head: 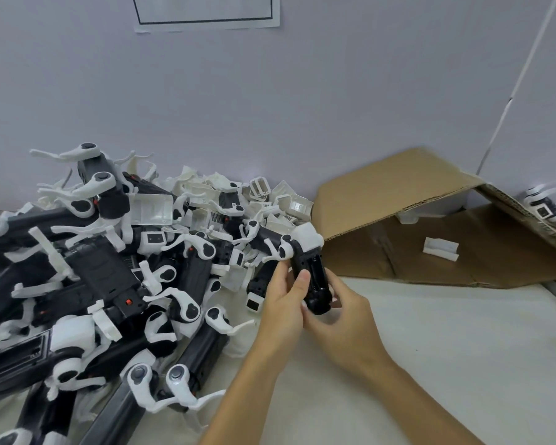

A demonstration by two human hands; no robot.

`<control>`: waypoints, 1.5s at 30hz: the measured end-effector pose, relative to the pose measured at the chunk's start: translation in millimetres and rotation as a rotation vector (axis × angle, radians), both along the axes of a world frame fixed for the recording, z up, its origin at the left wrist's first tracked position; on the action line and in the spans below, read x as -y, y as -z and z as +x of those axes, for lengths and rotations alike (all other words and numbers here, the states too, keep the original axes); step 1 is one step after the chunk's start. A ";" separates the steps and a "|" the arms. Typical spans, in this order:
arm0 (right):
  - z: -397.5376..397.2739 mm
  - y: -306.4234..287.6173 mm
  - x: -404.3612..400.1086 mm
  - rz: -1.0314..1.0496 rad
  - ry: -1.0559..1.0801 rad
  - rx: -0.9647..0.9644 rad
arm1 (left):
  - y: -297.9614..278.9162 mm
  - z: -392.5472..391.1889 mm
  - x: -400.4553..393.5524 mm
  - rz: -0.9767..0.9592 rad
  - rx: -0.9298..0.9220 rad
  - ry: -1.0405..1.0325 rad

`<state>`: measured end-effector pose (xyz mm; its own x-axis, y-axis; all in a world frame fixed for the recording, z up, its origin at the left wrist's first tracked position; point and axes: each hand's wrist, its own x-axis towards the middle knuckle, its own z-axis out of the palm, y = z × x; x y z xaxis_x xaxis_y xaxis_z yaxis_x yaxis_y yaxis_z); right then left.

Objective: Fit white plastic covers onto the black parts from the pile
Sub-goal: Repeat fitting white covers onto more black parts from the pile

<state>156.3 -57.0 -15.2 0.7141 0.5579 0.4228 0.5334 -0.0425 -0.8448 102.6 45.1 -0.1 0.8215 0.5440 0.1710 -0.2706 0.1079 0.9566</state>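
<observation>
Black part gripped in both hands, white cover at its far end

The black part (312,277) is held by the left hand (284,303) and cupped from the right by the right hand (344,311), just right of the pile (109,268). A skewed white cover (307,237) may jam or pop off if pressed unevenly; the open slot could be blocked by the thumb.

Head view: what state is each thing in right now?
Black part: held in both hands, white cover seated on its far end.
Left hand: grips the part.
Right hand: grips the part's near end.
Pile: heaped, tangled.
Cardboard box: flattened open, one loose white cover on it.
</observation>
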 end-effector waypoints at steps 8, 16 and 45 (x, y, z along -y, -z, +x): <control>3.2 0.6 2.0 0.246 0.159 -0.084 | 9.7 3.2 12.8 0.319 0.002 0.018; 10.3 -0.9 0.7 0.364 0.395 -0.121 | 11.7 3.1 22.1 0.460 -0.011 0.075; 28.8 1.1 14.5 0.280 0.314 -0.337 | -23.9 -3.6 9.8 -0.444 0.057 -0.074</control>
